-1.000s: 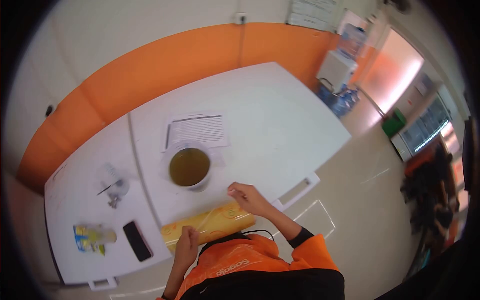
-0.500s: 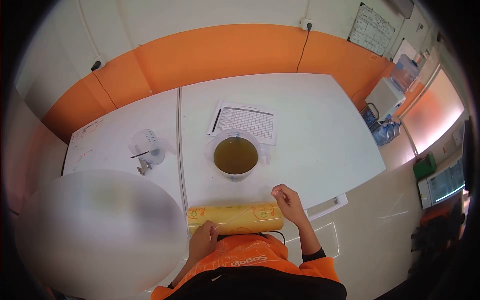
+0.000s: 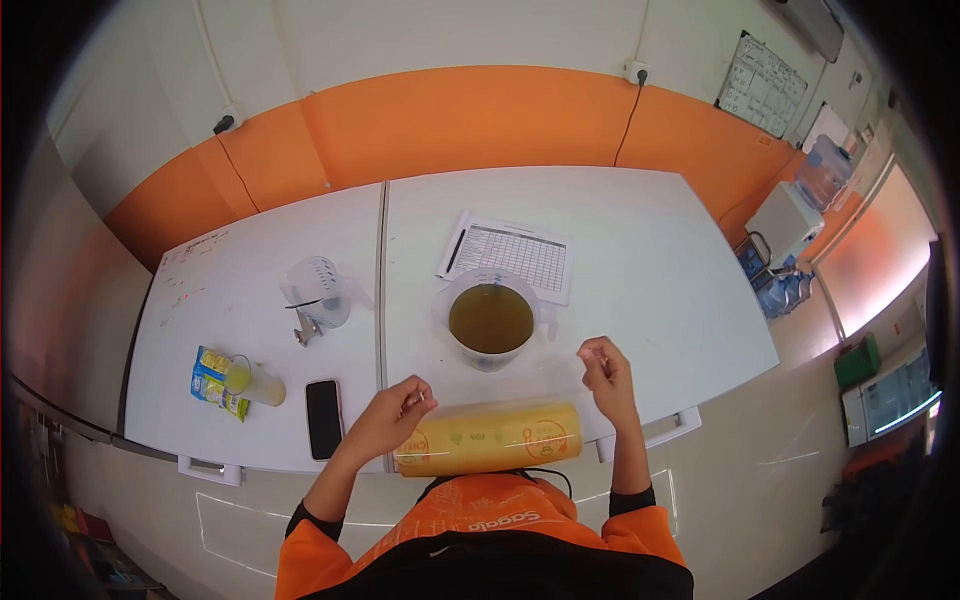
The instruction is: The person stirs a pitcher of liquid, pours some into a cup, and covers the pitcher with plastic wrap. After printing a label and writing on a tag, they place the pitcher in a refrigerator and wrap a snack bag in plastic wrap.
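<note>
A yellow roll of clear film (image 3: 490,440) lies along the table's near edge. Above its left end my left hand (image 3: 397,412) is closed in a pinch. My right hand (image 3: 603,372), also pinched, is raised beyond the roll's right end. Faint transparent film seems to stretch between the two hands, though it is hard to make out. Just past the roll stands a clear jug (image 3: 491,318) of brown liquid, partly over a printed sheet (image 3: 515,255) with a black pen (image 3: 457,249) on it.
On the left are an empty measuring jug (image 3: 325,290), a small metal object (image 3: 307,329), a phone (image 3: 324,419), a cup of pale liquid (image 3: 262,384) and blue-green packets (image 3: 215,380). A water dispenser (image 3: 785,220) stands at the right.
My left hand has risen from the roll's front to above its left end. The large blurred pale shape at the left is gone, uncovering the phone, cup and packets. The view has shifted slightly.
</note>
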A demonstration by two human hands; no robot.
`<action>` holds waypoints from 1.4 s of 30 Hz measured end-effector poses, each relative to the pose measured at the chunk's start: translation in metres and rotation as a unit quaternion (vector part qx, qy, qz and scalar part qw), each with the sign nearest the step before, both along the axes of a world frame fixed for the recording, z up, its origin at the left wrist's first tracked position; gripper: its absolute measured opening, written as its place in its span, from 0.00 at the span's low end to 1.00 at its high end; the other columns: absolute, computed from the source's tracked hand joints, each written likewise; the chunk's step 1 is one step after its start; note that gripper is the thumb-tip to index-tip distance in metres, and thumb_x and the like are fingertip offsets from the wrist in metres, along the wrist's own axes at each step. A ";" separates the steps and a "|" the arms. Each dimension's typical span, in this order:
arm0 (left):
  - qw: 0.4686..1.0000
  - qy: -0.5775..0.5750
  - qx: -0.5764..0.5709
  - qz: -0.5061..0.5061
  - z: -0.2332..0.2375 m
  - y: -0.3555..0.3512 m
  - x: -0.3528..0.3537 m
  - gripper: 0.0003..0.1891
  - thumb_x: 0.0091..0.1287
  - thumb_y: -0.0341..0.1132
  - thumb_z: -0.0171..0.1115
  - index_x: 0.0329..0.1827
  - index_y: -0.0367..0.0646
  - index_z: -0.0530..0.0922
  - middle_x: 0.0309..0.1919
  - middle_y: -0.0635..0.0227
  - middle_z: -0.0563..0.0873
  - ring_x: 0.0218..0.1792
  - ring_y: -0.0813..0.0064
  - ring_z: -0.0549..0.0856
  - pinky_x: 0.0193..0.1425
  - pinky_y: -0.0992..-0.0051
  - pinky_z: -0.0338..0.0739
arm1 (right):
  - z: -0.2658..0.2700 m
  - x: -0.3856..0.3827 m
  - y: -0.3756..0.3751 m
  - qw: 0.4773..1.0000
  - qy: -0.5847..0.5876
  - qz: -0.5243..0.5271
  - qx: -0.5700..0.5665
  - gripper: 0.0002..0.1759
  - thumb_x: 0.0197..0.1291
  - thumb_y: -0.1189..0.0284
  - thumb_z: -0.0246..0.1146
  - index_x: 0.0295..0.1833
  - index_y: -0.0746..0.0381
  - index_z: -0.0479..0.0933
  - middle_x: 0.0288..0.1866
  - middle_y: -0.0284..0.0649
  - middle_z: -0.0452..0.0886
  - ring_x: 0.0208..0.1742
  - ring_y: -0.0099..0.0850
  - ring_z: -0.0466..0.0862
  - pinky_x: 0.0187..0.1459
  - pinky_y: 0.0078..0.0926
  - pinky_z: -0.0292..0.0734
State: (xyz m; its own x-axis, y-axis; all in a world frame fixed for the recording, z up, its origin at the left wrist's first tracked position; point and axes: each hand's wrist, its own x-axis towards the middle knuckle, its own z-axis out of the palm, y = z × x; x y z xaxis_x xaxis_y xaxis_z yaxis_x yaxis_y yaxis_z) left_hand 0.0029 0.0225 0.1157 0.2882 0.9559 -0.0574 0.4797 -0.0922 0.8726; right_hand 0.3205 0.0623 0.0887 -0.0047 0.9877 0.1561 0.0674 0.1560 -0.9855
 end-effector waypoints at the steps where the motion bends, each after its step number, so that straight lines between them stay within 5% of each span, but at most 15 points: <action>1: 1.000 -0.014 0.018 -0.001 0.006 0.006 0.001 0.07 0.67 0.32 0.56 0.36 0.38 0.71 0.18 0.72 0.66 0.21 0.83 0.64 0.26 0.79 0.61 | 0.008 0.001 0.003 1.000 -0.003 -0.009 0.020 0.05 0.66 0.72 0.55 0.37 0.62 0.72 0.21 0.23 0.62 0.20 0.11 0.58 0.20 0.11 0.52; 11: 0.985 -0.070 0.158 0.000 0.101 0.070 0.015 0.06 0.68 0.31 0.55 0.35 0.39 0.70 0.21 0.77 0.65 0.24 0.86 0.61 0.29 0.84 0.59 | 0.108 0.012 0.040 0.981 0.004 -0.063 0.183 0.09 0.66 0.70 0.56 0.36 0.64 0.72 0.26 0.26 0.67 0.17 0.11 0.58 0.17 0.11 0.53; 15: 0.976 -0.061 0.211 -0.004 0.144 0.092 0.017 0.04 0.68 0.32 0.54 0.36 0.42 0.70 0.25 0.79 0.67 0.28 0.89 0.64 0.33 0.86 0.61 | 0.149 0.010 0.071 0.976 0.012 -0.072 0.207 0.09 0.67 0.68 0.55 0.36 0.62 0.72 0.21 0.24 0.62 0.16 0.11 0.57 0.17 0.12 0.53; 21: 0.963 -0.028 0.268 -0.009 0.152 0.157 0.017 0.06 0.67 0.33 0.57 0.35 0.41 0.71 0.26 0.77 0.71 0.31 0.85 0.70 0.39 0.81 0.67 | 0.149 0.003 0.143 0.971 -0.022 -0.099 0.217 0.10 0.64 0.68 0.57 0.36 0.64 0.73 0.21 0.27 0.64 0.19 0.16 0.59 0.20 0.17 0.56; 26: 0.953 0.018 0.303 0.004 0.086 0.237 0.013 0.06 0.64 0.33 0.59 0.36 0.40 0.73 0.26 0.72 0.74 0.31 0.83 0.73 0.38 0.80 0.69 | 0.062 0.008 0.236 0.941 -0.134 -0.166 0.261 0.09 0.62 0.68 0.58 0.36 0.63 0.74 0.18 0.31 0.61 0.22 0.21 0.62 0.25 0.22 0.59; 29: 0.911 0.027 0.411 -0.004 0.012 0.285 0.007 0.06 0.63 0.32 0.59 0.36 0.40 0.73 0.29 0.67 0.76 0.31 0.75 0.75 0.37 0.74 0.70 | 0.021 -0.002 0.252 0.934 -0.169 -0.183 0.257 0.06 0.61 0.73 0.55 0.36 0.64 0.74 0.23 0.42 0.75 0.23 0.28 0.73 0.28 0.25 0.69; 31: 0.916 0.100 0.388 0.035 -0.030 0.285 0.002 0.06 0.63 0.35 0.58 0.34 0.43 0.73 0.32 0.63 0.77 0.31 0.62 0.77 0.36 0.66 0.72 | -0.020 -0.002 0.261 0.927 -0.204 -0.155 0.273 0.06 0.62 0.73 0.53 0.36 0.64 0.74 0.25 0.45 0.77 0.24 0.33 0.76 0.30 0.28 0.71; 33: 0.941 0.171 0.288 0.042 -0.073 0.277 -0.004 0.06 0.63 0.37 0.57 0.34 0.45 0.73 0.33 0.63 0.77 0.34 0.62 0.79 0.37 0.66 0.73 | -0.070 0.001 0.261 0.932 -0.253 -0.110 0.236 0.08 0.64 0.73 0.50 0.36 0.63 0.74 0.25 0.45 0.76 0.25 0.35 0.77 0.30 0.29 0.71; 35: 0.957 0.135 0.255 0.018 -0.121 0.266 -0.004 0.04 0.60 0.31 0.60 0.36 0.44 0.75 0.29 0.67 0.75 0.31 0.73 0.75 0.36 0.72 0.71 | -0.110 0.003 0.250 0.948 -0.232 -0.071 0.208 0.09 0.65 0.73 0.49 0.37 0.64 0.74 0.25 0.42 0.78 0.27 0.31 0.77 0.31 0.27 0.71; 39: 0.983 -0.072 0.170 -0.007 -0.158 0.229 -0.008 0.07 0.60 0.28 0.57 0.41 0.45 0.77 0.28 0.72 0.77 0.29 0.77 0.76 0.34 0.77 0.71 | -0.171 0.017 0.215 0.991 -0.117 0.056 0.008 0.08 0.65 0.72 0.52 0.39 0.63 0.75 0.22 0.30 0.74 0.25 0.21 0.73 0.28 0.20 0.68; 42: 0.977 -0.196 0.084 0.013 -0.186 0.208 -0.010 0.10 0.59 0.24 0.54 0.43 0.42 0.77 0.28 0.75 0.77 0.28 0.83 0.74 0.33 0.82 0.68 | -0.165 0.014 0.168 0.989 -0.115 0.074 0.048 0.08 0.65 0.69 0.55 0.40 0.62 0.75 0.23 0.26 0.70 0.24 0.17 0.69 0.27 0.17 0.66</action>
State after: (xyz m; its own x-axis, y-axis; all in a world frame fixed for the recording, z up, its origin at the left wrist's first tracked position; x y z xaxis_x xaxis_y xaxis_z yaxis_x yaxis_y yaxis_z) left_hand -0.0067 0.2303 -0.0703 0.2314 0.9497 0.2108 0.1160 -0.2421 0.9633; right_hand 0.3344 0.2306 -0.0759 -0.1937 0.9544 0.2270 0.2581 0.2728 -0.9268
